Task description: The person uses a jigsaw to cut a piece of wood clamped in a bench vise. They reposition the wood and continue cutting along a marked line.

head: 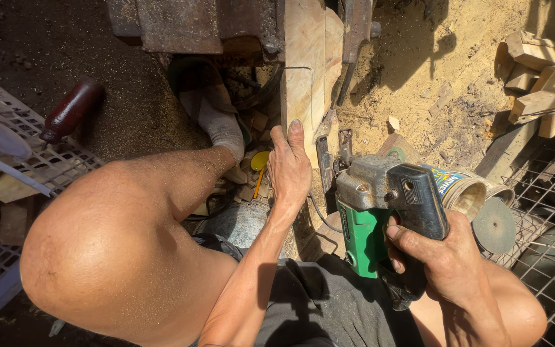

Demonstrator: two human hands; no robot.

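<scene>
Fingers of your right hand (448, 266) are wrapping tightly around the black handle of a power tool (380, 205), a green-bodied machine with a dull grey metal head, lying right of centre in the frame. Your left hand (288, 168) is pressing flat, fingers extended, on a pale, rough-sawn wooden plank (306, 71) that is running up the middle toward the top edge; the tool's head is sitting just beside this plank. Fine sawdust is coating your bare knee (110, 250) at lower left. A white-socked foot (221, 125) is showing left of the plank. At right, an open tin can (460, 189) and a grey disc (494, 225) are lying near stacked wood offcuts (544, 77). A dark red bottle (72, 110) is resting on plastic grating (8, 154) at upper left.
</scene>
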